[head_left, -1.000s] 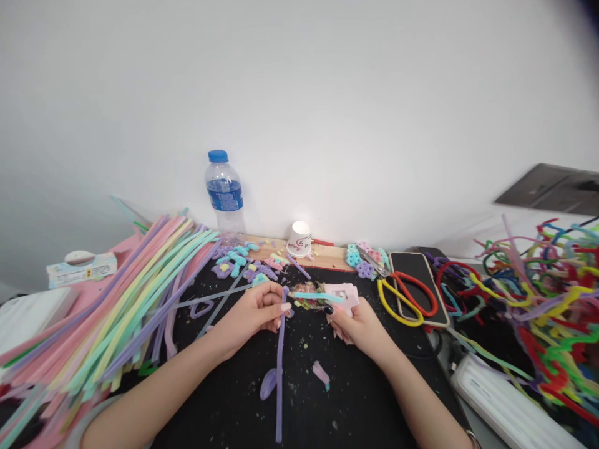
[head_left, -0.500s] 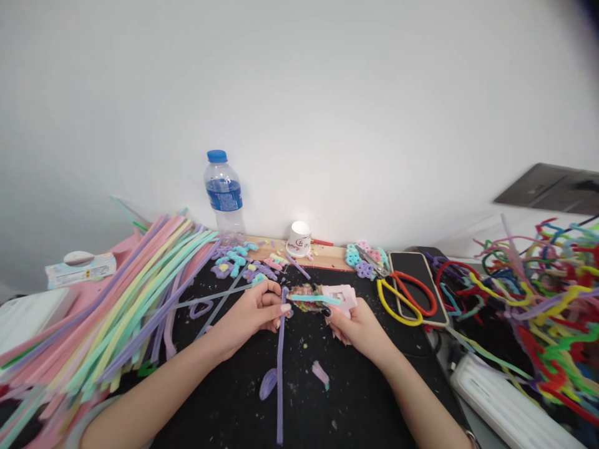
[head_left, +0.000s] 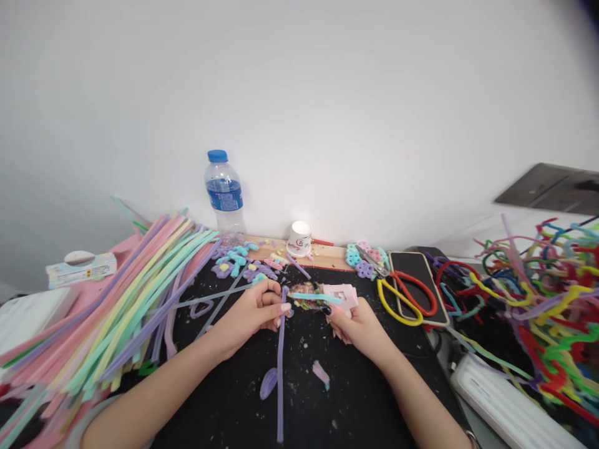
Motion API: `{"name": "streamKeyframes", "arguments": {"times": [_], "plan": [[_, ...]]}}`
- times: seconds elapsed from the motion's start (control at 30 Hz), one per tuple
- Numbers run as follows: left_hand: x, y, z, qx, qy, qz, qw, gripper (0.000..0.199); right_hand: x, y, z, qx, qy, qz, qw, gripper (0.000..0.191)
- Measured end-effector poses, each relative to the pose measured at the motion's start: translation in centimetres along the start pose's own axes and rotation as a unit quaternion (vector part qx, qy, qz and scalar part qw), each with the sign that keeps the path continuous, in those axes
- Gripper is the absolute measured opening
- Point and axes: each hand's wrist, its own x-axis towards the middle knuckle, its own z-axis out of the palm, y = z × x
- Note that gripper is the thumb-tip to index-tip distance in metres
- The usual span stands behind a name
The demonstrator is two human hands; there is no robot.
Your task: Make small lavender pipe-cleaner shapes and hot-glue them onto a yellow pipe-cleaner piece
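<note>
Near the centre, my left hand (head_left: pixel 264 307) pinches the upper end of a long purple fuzzy stem (head_left: pixel 280 386), which hangs down over the black mat. My right hand (head_left: pixel 350 321) is closed on a pale pink tool (head_left: pixel 344 297) with a rectangular opening. A light blue strip (head_left: pixel 312 298) lies along the tool's left part, in front of a multicoloured fuzzy patch. The tool's left end is close to my left fingertips. A purple loop (head_left: pixel 268 383) and a small pink-and-teal piece (head_left: pixel 321 374) lie below.
Pastel stems (head_left: pixel 140 293) fill the left. A bottle (head_left: pixel 224 193), white cup (head_left: pixel 299 239) and fuzzy flowers (head_left: pixel 365 259) stand or lie along the wall. Scissors (head_left: pixel 407 298) rest partly over a phone (head_left: pixel 414 274); tangled stems (head_left: pixel 552 312) and a white power strip (head_left: pixel 505 405) are right.
</note>
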Motion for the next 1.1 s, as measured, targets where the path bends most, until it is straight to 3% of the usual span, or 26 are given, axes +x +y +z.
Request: {"name": "streamKeyframes", "arguments": {"times": [1.1], "plan": [[-0.02,0.05,0.01,0.003,-0.013,0.005,1.0,0.027,-0.08,-0.32,-0.12,0.022,-0.014,0.004,1.0,0.031]]}}
